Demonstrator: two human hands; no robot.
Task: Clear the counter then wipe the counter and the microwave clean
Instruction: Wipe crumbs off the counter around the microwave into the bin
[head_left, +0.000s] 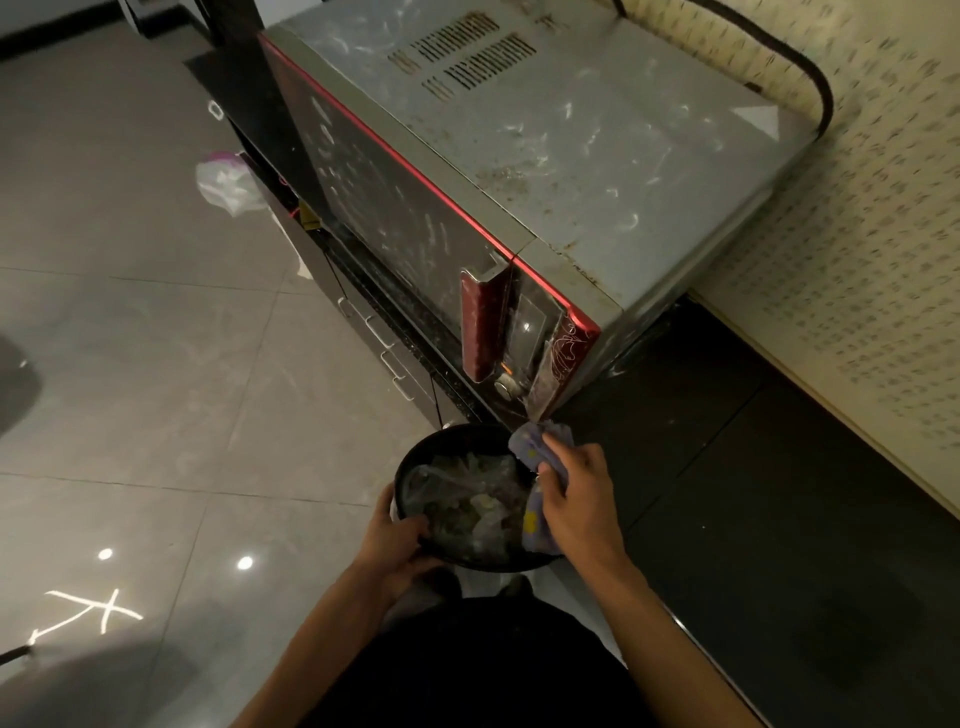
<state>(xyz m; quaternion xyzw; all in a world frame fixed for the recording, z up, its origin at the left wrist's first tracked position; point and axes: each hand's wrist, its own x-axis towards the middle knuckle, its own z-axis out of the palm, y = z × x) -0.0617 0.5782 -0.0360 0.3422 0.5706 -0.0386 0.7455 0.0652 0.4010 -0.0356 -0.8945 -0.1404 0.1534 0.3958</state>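
Head view: left hand (395, 540) grips one bin (467, 430), right hand (576, 499) clutches one cloth (535, 441), beside one microwave (571, 156).

Smudged metal microwave (571, 156), glossy counter (753, 493), cloth rag (540, 519).

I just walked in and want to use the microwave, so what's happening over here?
A person is cleaning. Their left hand grips the rim of a black bin holding plastic bags and scraps, held against the front edge of the dark counter. Their right hand holds a purple cloth at that edge, just over the bin. The microwave on the counter looks unwiped: its top is streaked and spotted.
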